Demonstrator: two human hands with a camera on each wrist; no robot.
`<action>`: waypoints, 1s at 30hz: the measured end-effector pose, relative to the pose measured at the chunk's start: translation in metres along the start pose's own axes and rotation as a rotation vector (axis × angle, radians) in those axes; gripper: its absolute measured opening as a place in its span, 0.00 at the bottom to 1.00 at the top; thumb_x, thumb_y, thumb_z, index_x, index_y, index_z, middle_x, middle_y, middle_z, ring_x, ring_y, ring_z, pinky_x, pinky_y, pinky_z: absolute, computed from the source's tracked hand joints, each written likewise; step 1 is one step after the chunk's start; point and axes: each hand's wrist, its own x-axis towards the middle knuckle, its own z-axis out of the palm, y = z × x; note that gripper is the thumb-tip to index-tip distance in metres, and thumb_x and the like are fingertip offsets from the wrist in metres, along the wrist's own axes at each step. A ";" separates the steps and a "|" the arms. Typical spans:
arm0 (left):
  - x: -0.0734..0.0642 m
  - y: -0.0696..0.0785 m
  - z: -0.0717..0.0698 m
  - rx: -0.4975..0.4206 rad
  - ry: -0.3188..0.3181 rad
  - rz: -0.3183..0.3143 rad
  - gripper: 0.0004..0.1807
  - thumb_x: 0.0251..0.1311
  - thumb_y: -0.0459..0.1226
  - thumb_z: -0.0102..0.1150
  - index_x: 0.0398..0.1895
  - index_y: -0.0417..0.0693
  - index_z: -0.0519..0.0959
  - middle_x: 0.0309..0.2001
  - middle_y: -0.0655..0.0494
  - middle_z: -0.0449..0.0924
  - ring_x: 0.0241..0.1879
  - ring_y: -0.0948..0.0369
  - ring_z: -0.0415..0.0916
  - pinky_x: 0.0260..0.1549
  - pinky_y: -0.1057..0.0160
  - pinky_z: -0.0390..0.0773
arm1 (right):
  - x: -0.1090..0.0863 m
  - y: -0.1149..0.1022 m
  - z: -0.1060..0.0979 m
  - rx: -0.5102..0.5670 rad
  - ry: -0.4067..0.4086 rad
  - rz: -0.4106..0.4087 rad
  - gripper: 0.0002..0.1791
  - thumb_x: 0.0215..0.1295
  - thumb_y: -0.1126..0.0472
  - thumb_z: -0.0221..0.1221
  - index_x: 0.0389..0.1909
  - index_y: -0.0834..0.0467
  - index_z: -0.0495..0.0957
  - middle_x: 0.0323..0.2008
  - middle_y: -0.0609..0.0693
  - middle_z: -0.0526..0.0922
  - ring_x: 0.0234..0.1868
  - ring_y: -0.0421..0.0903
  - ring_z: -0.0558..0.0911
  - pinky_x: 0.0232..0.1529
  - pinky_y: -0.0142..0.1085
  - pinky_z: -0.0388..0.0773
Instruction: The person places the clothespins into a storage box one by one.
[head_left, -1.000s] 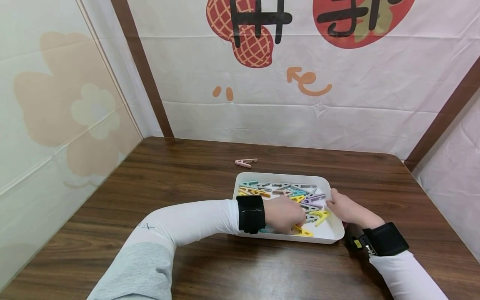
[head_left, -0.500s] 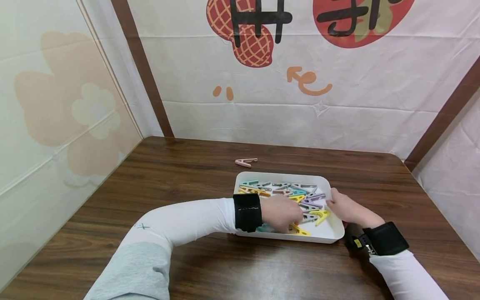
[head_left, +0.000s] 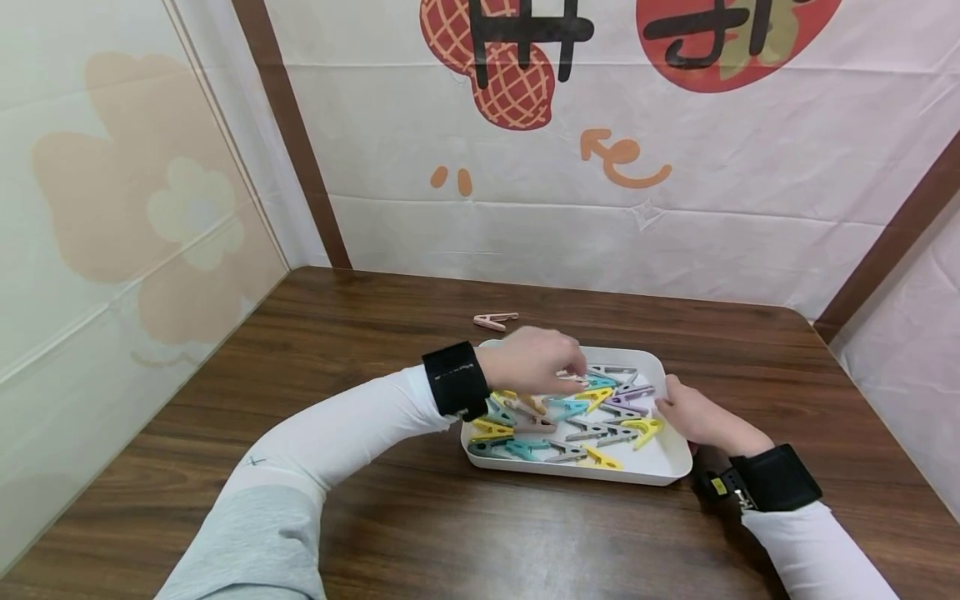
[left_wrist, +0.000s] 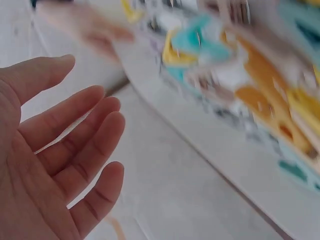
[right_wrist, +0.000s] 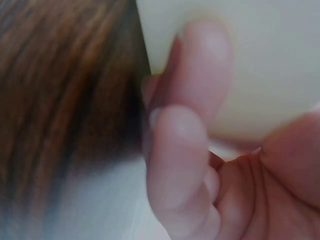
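A white tray (head_left: 570,472) filled with several clothespins in yellow, teal, grey, purple and orange lies on the table. Over its far left part hovers my left hand (head_left: 528,360), fingers relaxed and apart; the left wrist view shows the palm (left_wrist: 30,165) with nothing in it. My right hand (head_left: 701,414) grips the tray's right wall, thumb at the inner side; in the right wrist view its curled fingers (right_wrist: 180,155) lie against the pale wall. Behind the tray, a pink clothespin (head_left: 495,321) lies alone on the table.
The brown wood-grain table (head_left: 360,333) meets a printed white cloth wall (head_left: 525,233) at the back. Another cloth wall (head_left: 112,333) stands on the left. A black band (head_left: 455,379) is strapped round the left wrist, another (head_left: 776,477) round the right.
My left hand has lifted from the tray's near side and moved away from me toward its far left edge, uncovering the clothespins there. The right hand stays at the tray's right side.
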 end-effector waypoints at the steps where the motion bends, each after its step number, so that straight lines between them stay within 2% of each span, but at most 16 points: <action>1: -0.001 -0.006 -0.003 -0.001 0.022 -0.024 0.12 0.68 0.46 0.56 0.48 0.54 0.83 0.46 0.59 0.81 0.41 0.66 0.75 0.36 0.69 0.72 | 0.000 0.000 0.000 0.001 0.001 0.001 0.20 0.74 0.67 0.43 0.56 0.78 0.52 0.31 0.63 0.72 0.17 0.46 0.73 0.15 0.40 0.73; 8: -0.010 -0.053 -0.016 -0.052 0.181 -0.238 0.13 0.67 0.47 0.58 0.46 0.52 0.83 0.42 0.59 0.80 0.41 0.64 0.75 0.41 0.63 0.74 | -0.001 0.000 0.000 0.012 0.002 -0.001 0.21 0.74 0.67 0.43 0.58 0.78 0.51 0.33 0.64 0.73 0.18 0.46 0.74 0.15 0.40 0.73; 13: -0.013 -0.093 -0.013 -0.129 0.238 -0.399 0.14 0.66 0.45 0.59 0.49 0.48 0.81 0.44 0.55 0.81 0.43 0.60 0.76 0.44 0.58 0.74 | 0.000 0.002 0.000 0.007 0.006 -0.014 0.20 0.74 0.67 0.43 0.57 0.78 0.52 0.33 0.64 0.73 0.18 0.47 0.74 0.15 0.40 0.73; 18: -0.012 -0.128 0.005 -0.169 0.220 -0.507 0.22 0.64 0.43 0.61 0.59 0.44 0.75 0.56 0.46 0.76 0.54 0.54 0.73 0.52 0.53 0.71 | 0.001 0.003 0.001 0.000 0.003 -0.006 0.23 0.73 0.67 0.43 0.59 0.80 0.50 0.36 0.66 0.73 0.17 0.47 0.73 0.16 0.40 0.73; 22: -0.006 -0.149 0.024 -0.191 0.175 -0.571 0.30 0.61 0.44 0.65 0.64 0.43 0.71 0.60 0.45 0.73 0.57 0.52 0.71 0.54 0.52 0.70 | 0.001 0.003 0.001 -0.005 -0.005 0.019 0.26 0.74 0.67 0.43 0.62 0.80 0.48 0.39 0.68 0.72 0.18 0.47 0.74 0.17 0.40 0.73; 26: 0.001 -0.162 0.038 -0.201 0.118 -0.621 0.35 0.57 0.46 0.69 0.66 0.44 0.70 0.61 0.46 0.72 0.57 0.52 0.71 0.54 0.53 0.70 | 0.001 0.003 0.001 -0.002 -0.008 0.034 0.25 0.74 0.67 0.43 0.62 0.80 0.48 0.38 0.67 0.73 0.19 0.47 0.74 0.16 0.40 0.73; 30: 0.010 -0.168 0.045 -0.137 0.064 -0.618 0.33 0.57 0.46 0.68 0.65 0.45 0.71 0.58 0.48 0.75 0.56 0.53 0.72 0.53 0.53 0.71 | 0.002 0.003 0.001 0.000 -0.005 0.037 0.25 0.74 0.67 0.43 0.62 0.79 0.48 0.37 0.67 0.72 0.18 0.47 0.74 0.15 0.40 0.73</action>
